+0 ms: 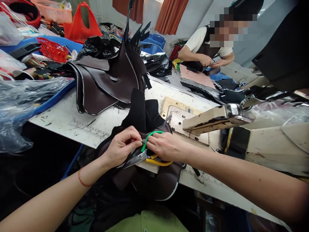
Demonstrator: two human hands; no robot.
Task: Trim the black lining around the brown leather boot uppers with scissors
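My left hand (126, 141) is closed in a pinch at the edge of a dark brown leather-like piece (156, 187); what its fingertips hold is too small to make out. Close beside it, my right hand (166, 146) has its fingers curled around the handles of metal scissors (138, 158), which show yellow and green loops. The blades point toward my left wrist. The brown piece, edged in white, hangs over the table's front edge. Black flaps (137, 111) stand up from it just beyond my hands.
A sewing machine (212, 120) stands right of my hands on the white table (84, 125). A brown saddle-shaped piece (103, 80) lies behind. A phone (238, 141) rests at right. Plastic bags (83, 25) and scraps fill the left. Opposite, a co-worker (200, 48) handles something small.
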